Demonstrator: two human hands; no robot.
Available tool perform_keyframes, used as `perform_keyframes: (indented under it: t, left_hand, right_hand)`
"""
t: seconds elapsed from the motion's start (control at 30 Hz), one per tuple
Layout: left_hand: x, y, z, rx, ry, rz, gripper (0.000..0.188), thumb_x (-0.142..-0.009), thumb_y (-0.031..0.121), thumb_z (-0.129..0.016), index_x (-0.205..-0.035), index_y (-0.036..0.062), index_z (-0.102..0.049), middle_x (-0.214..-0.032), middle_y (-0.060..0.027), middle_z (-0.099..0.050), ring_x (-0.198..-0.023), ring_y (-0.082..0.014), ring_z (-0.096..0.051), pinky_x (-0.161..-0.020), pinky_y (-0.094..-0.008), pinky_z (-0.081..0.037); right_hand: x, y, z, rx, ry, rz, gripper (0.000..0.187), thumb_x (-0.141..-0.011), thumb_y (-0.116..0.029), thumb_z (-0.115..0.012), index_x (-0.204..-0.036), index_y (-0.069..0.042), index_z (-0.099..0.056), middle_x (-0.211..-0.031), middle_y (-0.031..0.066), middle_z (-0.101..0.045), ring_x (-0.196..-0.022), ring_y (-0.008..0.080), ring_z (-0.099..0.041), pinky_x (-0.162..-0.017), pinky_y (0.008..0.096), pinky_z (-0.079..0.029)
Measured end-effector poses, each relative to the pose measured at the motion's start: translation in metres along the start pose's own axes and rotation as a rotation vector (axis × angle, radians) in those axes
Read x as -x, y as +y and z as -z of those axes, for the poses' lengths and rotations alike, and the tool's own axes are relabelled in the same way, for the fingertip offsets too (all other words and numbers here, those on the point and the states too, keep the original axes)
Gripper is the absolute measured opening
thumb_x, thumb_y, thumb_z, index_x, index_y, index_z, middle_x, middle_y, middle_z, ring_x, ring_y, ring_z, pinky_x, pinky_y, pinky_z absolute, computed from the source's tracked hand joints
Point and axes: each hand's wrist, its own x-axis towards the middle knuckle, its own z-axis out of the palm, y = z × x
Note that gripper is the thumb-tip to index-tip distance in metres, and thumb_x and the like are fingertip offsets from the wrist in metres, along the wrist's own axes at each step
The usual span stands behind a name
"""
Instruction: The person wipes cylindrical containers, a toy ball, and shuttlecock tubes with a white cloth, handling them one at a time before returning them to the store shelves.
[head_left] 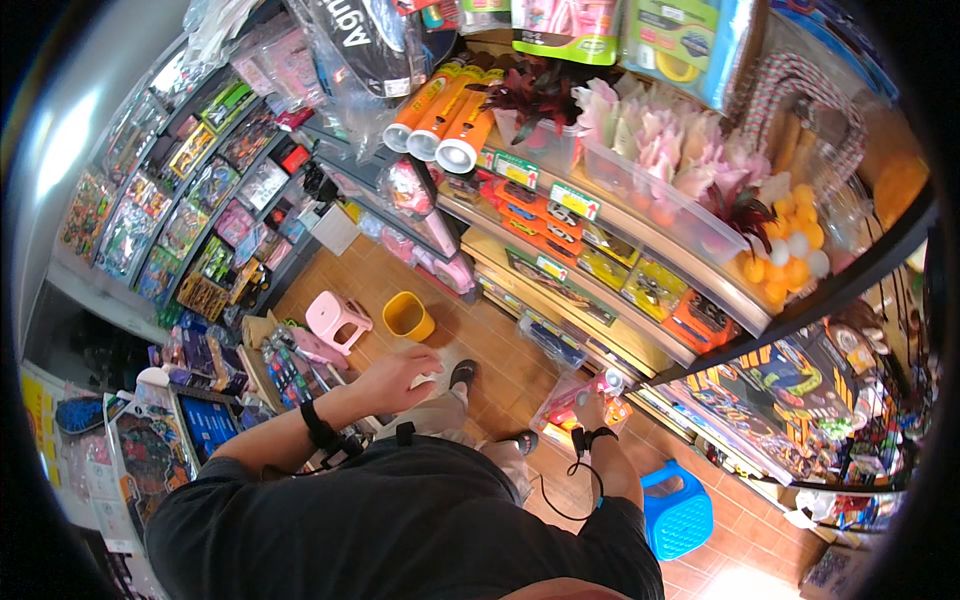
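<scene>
My left hand hangs in front of my body over the floor, its fingers loosely bent and apart, with nothing plainly held. My right hand is lower right, beside the bottom of the shelf, its fingers closed on a pink and red toy package with clear wrapping. A pink and white part shows just above the fingers; how they grip it is partly hidden. Both wrists wear dark bands, and a thin black cable loops from the right one.
A tiered shelf with boxed toy cars, a clear bin of pink feathery items and orange-yellow tubes rises ahead and right. On the tiles stand a pink stool, a yellow bucket and a blue stool. Packed toy racks line the left.
</scene>
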Motion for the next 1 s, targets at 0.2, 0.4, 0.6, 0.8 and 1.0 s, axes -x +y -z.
perform_keyframes:
  t: [0.2, 0.4, 0.6, 0.8, 1.0]
  left_hand:
    - [-0.029, 0.031, -0.012, 0.039, -0.076, -0.149, 0.022, -0.087, 0.017, -0.064, -0.104, 0.0037, -0.065, -0.114, -0.0108, -0.063, -0.093, -0.0319, -0.065, -0.078, -0.0405, -0.053]
    - [-0.043, 0.043, -0.022, 0.055, -0.13, -0.285, 0.022, -0.086, 0.016, -0.065, -0.104, 0.0032, -0.065, -0.113, -0.0094, -0.063, -0.088, -0.0307, -0.066, -0.077, -0.0396, -0.053]
    - [-0.054, 0.045, -0.028, 0.096, -0.203, -0.327, 0.023, -0.088, 0.017, -0.064, -0.106, 0.0024, -0.065, -0.113, -0.0081, -0.062, -0.085, -0.0272, -0.065, -0.076, -0.0381, -0.053]
    - [-0.055, 0.029, -0.025, 0.077, -0.18, -0.345, 0.025, -0.087, 0.012, -0.067, -0.109, -0.0003, -0.064, -0.114, -0.0115, -0.063, -0.093, -0.0245, -0.068, -0.077, -0.0339, -0.057]
    - [-0.044, -0.005, -0.018, 0.318, -0.107, -0.133, 0.047, -0.092, 0.019, -0.068, -0.131, -0.0018, -0.051, -0.124, -0.0176, -0.058, -0.102, -0.0246, -0.067, -0.079, -0.0322, -0.058]
  right_hand:
    - [0.07, 0.014, 0.048, 0.007, 0.23, 0.0, 0.064, -0.064, -0.032, -0.08, -0.118, -0.008, -0.056, -0.115, 0.0209, -0.062, -0.103, 0.0406, -0.063, -0.085, 0.0495, -0.053]
    - [0.134, 0.009, 0.102, -0.084, 0.383, 0.038, 0.055, -0.062, -0.031, -0.083, -0.108, -0.007, -0.065, -0.104, 0.0186, -0.067, -0.1, 0.0362, -0.065, -0.084, 0.0466, -0.054]
    - [0.202, -0.009, 0.141, -0.262, 0.478, -0.155, 0.061, -0.065, -0.028, -0.084, -0.114, 0.003, -0.066, -0.102, 0.0209, -0.072, -0.09, 0.0282, -0.071, -0.081, 0.0363, -0.056]
    - [0.248, -0.04, 0.158, -0.687, 0.579, -0.173, 0.035, -0.074, -0.011, -0.075, -0.106, 0.003, -0.071, -0.089, 0.0052, -0.071, -0.077, 0.012, -0.063, -0.068, 0.028, -0.05]
    - [0.276, -0.106, 0.178, -1.02, 0.5, -0.129, 0.025, -0.082, -0.008, -0.067, -0.106, 0.0, -0.069, -0.088, 0.0017, -0.069, -0.073, 0.0081, -0.059, -0.067, 0.0247, -0.047]
